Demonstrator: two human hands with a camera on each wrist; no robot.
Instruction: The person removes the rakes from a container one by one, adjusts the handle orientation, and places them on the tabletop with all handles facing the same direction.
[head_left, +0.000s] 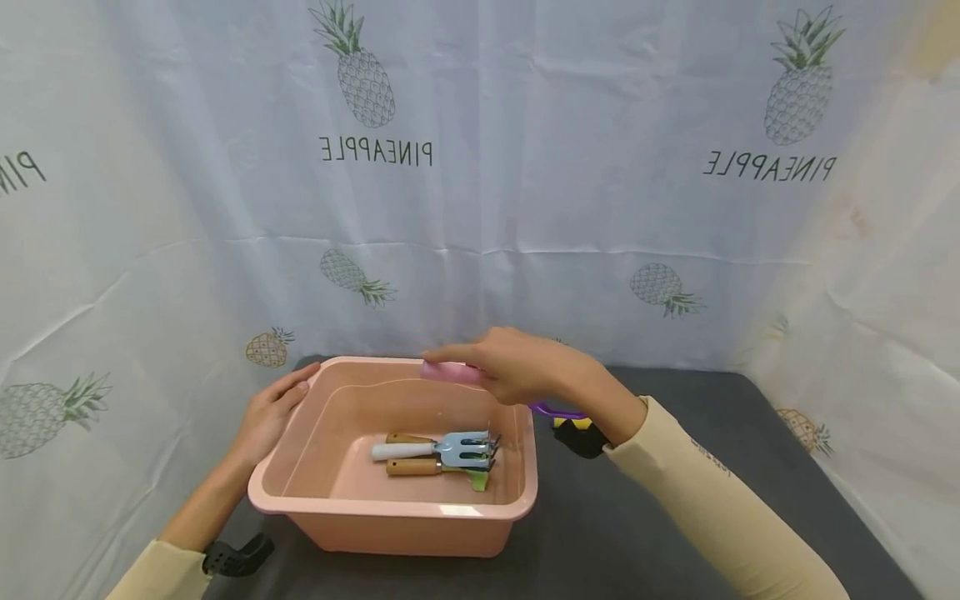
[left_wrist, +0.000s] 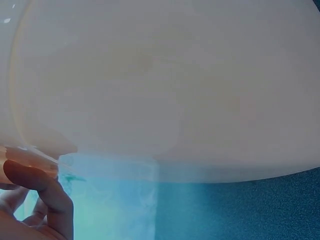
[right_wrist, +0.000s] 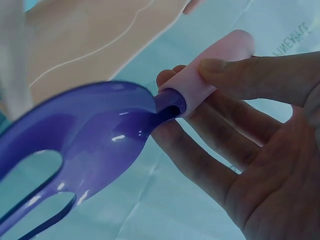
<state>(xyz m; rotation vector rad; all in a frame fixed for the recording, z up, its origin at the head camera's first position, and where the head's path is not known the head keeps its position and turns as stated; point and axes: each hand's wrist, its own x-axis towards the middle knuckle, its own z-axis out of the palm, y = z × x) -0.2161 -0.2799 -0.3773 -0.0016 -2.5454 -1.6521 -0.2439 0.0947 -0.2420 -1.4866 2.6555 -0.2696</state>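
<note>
My right hand [head_left: 525,364] pinches the pink handle [right_wrist: 220,57] of a purple garden hand fork [right_wrist: 110,130] between thumb and fingers. It is above the right far side of a pink plastic basin [head_left: 390,505], with the purple head mostly hidden behind the hand in the head view. At the basin's left rim, my left hand [head_left: 272,412] grips the edge, thumb on one side and fingers on the other in the left wrist view. On the basin floor lie a light-blue hand fork [head_left: 461,450] with a white handle and wooden-handled garden tools [head_left: 414,467], partly overlapping.
The basin stands on a dark table [head_left: 637,517]. A white curtain [head_left: 525,192] printed with pineapples hangs behind and on both sides. Something yellow [head_left: 576,423] shows by the black strap on my right wrist.
</note>
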